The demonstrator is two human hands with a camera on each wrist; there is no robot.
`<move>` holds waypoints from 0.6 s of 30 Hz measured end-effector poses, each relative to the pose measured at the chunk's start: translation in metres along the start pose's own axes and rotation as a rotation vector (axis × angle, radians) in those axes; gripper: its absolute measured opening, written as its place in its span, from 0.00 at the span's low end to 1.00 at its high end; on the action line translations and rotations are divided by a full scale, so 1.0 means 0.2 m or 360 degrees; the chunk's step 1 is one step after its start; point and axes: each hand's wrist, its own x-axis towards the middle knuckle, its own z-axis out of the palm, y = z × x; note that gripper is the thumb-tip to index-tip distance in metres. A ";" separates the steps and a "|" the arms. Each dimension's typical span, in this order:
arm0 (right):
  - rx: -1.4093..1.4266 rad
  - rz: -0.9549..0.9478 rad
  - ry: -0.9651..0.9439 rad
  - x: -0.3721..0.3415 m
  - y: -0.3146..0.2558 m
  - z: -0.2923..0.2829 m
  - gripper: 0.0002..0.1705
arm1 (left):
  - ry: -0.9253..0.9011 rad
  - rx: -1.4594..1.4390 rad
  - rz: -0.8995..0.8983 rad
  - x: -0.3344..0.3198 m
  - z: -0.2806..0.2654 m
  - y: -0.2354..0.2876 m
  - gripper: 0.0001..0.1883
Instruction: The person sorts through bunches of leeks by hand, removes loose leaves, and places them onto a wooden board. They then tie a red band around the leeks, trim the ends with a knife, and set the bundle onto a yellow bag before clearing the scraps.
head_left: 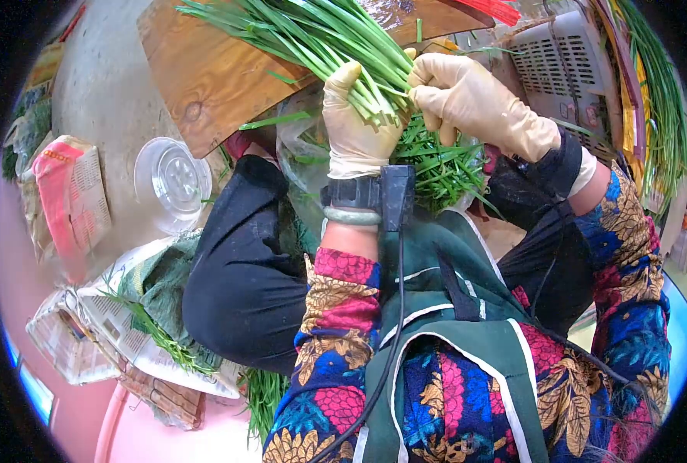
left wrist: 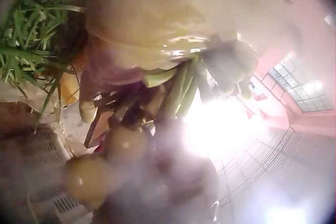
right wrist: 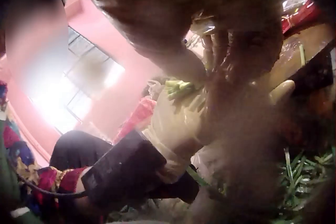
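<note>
So the bunch (head_left: 305, 35) of long green stalks is up in front of the person, pale ends just past the left hand (head_left: 361, 127), the rest running out over the wooden tabletop (head_left: 197, 85). Left hand is wrapped round it near those ends. Right hand (head_left: 478, 100) has its fingers curled in and looks to be pinching at the side of the bunch; can't tell exactly which bit, the fingers hide it.

My worry: all that length sticks out past one grip, so if the left hand loosens, I'd bet it fans out and slides. The gloves (head_left: 351, 150) look wet and shiny in the wrist views, so slipping seems likely too. Tug too hard with the right hand and a good stalk could snap or get dragged out. Anything dropped probably lands in the clippings (head_left: 443, 174) right below, and good luck sorting green from green. The cable (head_left: 400, 285) off the left wrist could also snag.

Labels: nothing I can read, sorry. The bag (head_left: 92, 193) off to the left has lines of print, the pink patch (head_left: 54, 166) on it has small marks, and the white sheet (head_left: 146, 363) by the knee is printed too. All too small. No brand I can make out on the wrist box (head_left: 397, 193).
</note>
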 end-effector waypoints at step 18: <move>-0.2250 0.0124 -0.0567 0.03 0.45 -0.35 0.09 | -0.0041 -0.0297 0.0043 0.01 0.01 0.05 0.34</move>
